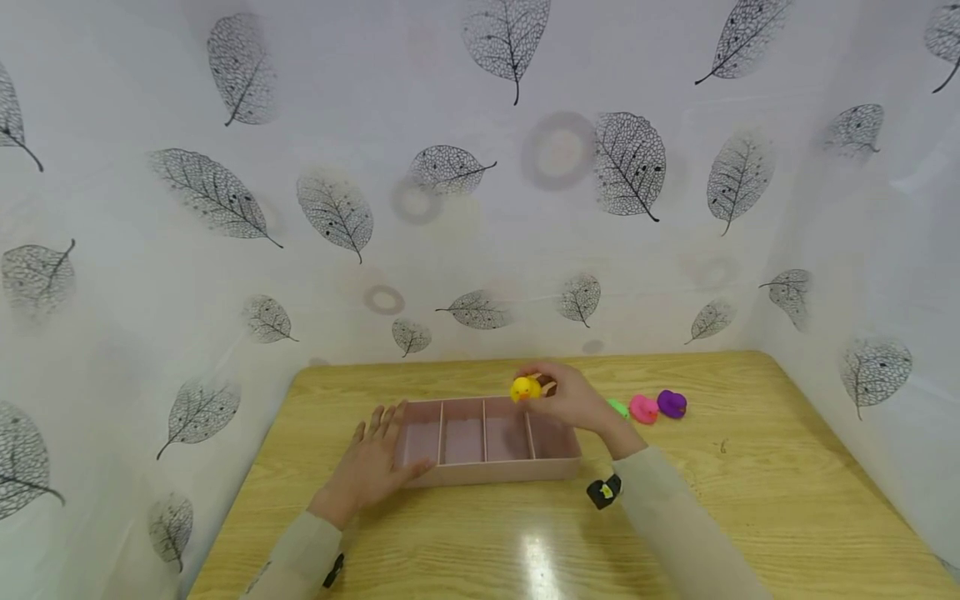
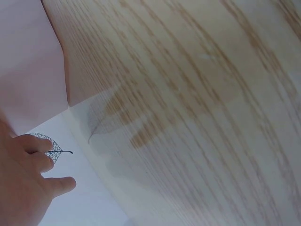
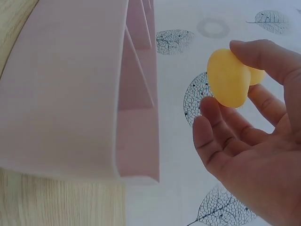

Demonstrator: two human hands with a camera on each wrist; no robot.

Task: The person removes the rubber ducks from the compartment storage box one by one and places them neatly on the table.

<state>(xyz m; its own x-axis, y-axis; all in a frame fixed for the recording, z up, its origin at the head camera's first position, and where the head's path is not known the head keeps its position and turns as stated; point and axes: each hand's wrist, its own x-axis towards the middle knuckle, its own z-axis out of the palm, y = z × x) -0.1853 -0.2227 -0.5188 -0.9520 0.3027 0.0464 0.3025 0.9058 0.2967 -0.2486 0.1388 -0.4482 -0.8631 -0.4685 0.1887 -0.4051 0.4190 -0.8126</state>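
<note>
A yellow rubber duck [image 1: 523, 388] is pinched between the thumb and fingers of my right hand [image 1: 570, 402], held above the far rim of a pink divided box [image 1: 495, 473]. In the right wrist view the duck [image 3: 228, 77] is raised beside the box [image 3: 61, 89], its underside toward the camera. My left hand [image 1: 372, 462] rests at the box's left end with fingers spread, the thumb along the near rim. The left wrist view shows only part of that hand [image 2: 23, 183] against the box wall [image 2: 33, 61]. Thin dividers split the box into several compartments.
Right of the box, a green duck [image 1: 618, 408], partly hidden behind my right hand, a pink duck [image 1: 643, 408] and a purple duck [image 1: 672, 404] stand in a row on the wooden table [image 1: 465, 542]. A leaf-patterned white curtain [image 1: 480, 242] surrounds the table's back and sides.
</note>
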